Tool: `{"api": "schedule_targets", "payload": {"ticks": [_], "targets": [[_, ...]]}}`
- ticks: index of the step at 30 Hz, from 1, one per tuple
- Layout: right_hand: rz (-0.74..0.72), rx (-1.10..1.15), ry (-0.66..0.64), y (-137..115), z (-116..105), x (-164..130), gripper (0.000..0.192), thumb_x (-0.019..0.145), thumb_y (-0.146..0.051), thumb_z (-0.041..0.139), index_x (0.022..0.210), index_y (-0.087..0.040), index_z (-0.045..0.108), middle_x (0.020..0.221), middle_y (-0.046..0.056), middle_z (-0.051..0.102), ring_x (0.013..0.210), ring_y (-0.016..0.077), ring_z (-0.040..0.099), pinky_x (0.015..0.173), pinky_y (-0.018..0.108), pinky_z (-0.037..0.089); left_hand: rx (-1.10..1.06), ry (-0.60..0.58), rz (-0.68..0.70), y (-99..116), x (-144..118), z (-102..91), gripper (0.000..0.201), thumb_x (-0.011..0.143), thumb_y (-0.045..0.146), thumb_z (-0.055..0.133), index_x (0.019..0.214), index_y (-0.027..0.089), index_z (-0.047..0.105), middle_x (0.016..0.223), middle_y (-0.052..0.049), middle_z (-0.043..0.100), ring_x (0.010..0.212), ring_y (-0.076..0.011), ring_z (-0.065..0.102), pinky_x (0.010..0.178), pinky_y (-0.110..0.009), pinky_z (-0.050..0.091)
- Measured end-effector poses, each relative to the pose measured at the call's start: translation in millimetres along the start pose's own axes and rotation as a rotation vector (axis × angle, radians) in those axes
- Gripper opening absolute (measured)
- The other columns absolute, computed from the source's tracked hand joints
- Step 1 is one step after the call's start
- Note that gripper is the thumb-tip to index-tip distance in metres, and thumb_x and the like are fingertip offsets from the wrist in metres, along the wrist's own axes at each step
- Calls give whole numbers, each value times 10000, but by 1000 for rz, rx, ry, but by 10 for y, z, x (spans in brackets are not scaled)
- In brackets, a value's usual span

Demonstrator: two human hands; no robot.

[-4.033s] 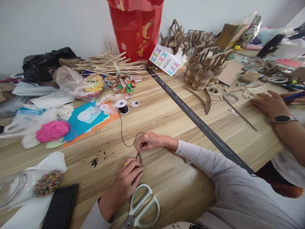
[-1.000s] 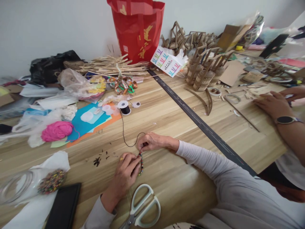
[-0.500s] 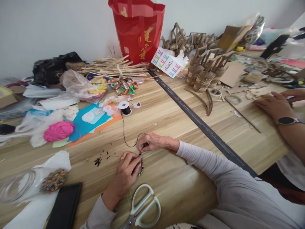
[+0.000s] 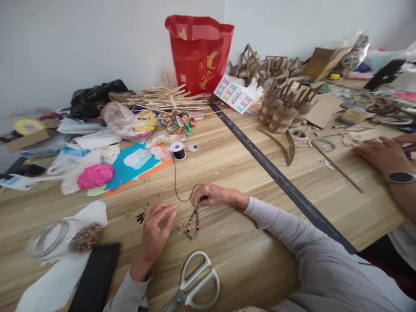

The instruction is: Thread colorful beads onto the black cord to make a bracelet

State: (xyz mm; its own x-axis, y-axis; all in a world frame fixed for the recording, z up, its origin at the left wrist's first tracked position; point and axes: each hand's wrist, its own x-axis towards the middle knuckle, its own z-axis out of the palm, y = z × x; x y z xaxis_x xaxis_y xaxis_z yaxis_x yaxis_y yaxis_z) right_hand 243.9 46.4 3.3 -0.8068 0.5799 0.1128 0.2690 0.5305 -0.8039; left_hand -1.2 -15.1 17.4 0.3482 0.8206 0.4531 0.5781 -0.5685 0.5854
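Note:
My right hand (image 4: 208, 195) pinches the top of a loop of colourful beads (image 4: 193, 230), a beaded bracelet that hangs down onto the table. A black cord (image 4: 176, 182) runs from that hand back to a spool (image 4: 178, 151). My left hand (image 4: 157, 232) is apart from the bracelet on its left, fingers stretched and holding nothing. A few loose beads (image 4: 184, 232) lie between the left hand and the loop. Short black cord scraps (image 4: 141, 217) are scattered beyond the left hand. White-handled scissors (image 4: 198, 284) lie nearer to me.
On the left are a black phone (image 4: 95, 277), a clear bag of beads (image 4: 85, 238) and pink yarn (image 4: 95, 176). A red bag (image 4: 199, 56) stands at the back by small woven baskets (image 4: 282, 115). A co-worker's hand (image 4: 383, 156) rests at right.
My left hand has let go of the bracelet and moved left, its fingers now apart. The right hand still grips the loop's top. The view has shifted slightly.

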Motion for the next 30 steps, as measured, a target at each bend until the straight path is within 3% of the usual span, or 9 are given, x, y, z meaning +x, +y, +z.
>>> {"api": "schedule_targets", "payload": {"ticks": [5,9,17,24,30], "targets": [[-18,-9,-8,-69,-55,-13,83,847,-119,596,855,-111,678,898,66,663,840,130,600,773,219,461,-2,4,-77,-98,5,-96,156,877,239,545,930,183,681,945,-57,669,919,-196,625,858,-344,493],[67,6,-1,-126,-98,-34,117,803,-40,587,852,-103,673,843,35,651,730,99,598,698,193,466,-15,-59,-57,-72,47,-85,158,863,236,550,901,178,692,905,-60,690,886,-198,645,814,-330,513],[154,90,-22,-252,-129,-53,194,777,13,511,873,-93,641,710,10,634,606,77,593,596,161,450,-38,-262,16,62,190,45,159,848,172,550,874,175,707,863,-57,688,831,-182,641,771,-304,504],[176,57,-20,-365,-128,-80,229,837,-56,478,987,-115,641,716,7,658,609,79,609,575,154,444,-25,-308,39,83,264,181,149,844,199,584,892,201,725,901,-60,714,851,-195,646,789,-317,490],[204,68,7,-396,-114,-70,337,759,-3,496,1045,-136,616,755,-8,670,595,81,613,578,164,449,-35,-338,3,147,312,265,111,806,182,631,835,199,736,872,-65,718,857,-212,645,758,-320,494]]}}
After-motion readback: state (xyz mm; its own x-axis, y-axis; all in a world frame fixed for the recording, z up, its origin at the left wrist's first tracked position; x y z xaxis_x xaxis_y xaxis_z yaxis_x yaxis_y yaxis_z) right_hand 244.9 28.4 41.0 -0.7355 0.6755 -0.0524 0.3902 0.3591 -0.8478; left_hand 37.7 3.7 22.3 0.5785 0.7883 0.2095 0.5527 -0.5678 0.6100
